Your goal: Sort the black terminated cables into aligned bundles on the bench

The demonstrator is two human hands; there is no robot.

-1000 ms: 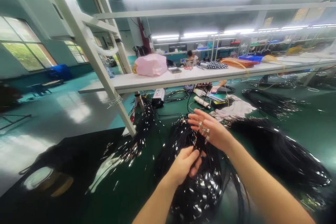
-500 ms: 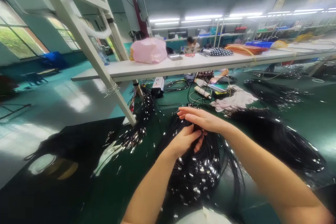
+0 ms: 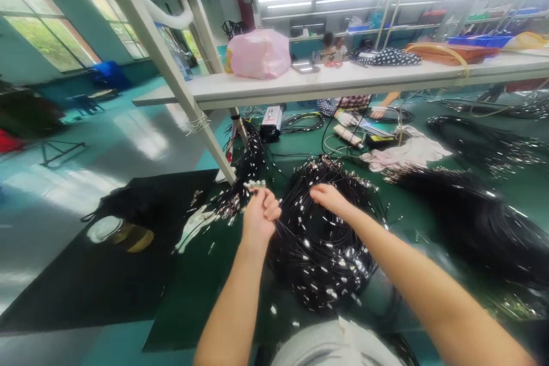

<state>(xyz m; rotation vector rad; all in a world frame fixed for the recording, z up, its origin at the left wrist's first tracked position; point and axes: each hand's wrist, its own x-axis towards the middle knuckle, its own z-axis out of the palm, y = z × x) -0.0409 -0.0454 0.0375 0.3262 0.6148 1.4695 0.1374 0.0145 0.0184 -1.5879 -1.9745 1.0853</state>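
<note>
A large coil of thin black cables (image 3: 300, 240), dotted with small shiny metal ends, lies on the green table in front of me. My left hand (image 3: 262, 214) is closed in a fist at the coil's left side, gripping a bunch of black cables; their pale ends (image 3: 255, 184) stick out above the fingers. Over the upper middle of the coil is my right hand (image 3: 329, 199), its fingers curled together. Whether anything is pinched in it is too small to tell.
More black cables (image 3: 472, 211) lie to the right, and another bundle (image 3: 251, 154) rests by the shelf post (image 3: 189, 97). A pink bag (image 3: 259, 54) sits on the white shelf (image 3: 300, 83). Beyond, another person's hands work near a white cloth (image 3: 412, 148). A jar (image 3: 132, 237) lies at left.
My hands, together over the coil before, have come apart. The left has moved left with a bunch of cables, and the right has curled its outstretched fingers. The view has shifted slightly.
</note>
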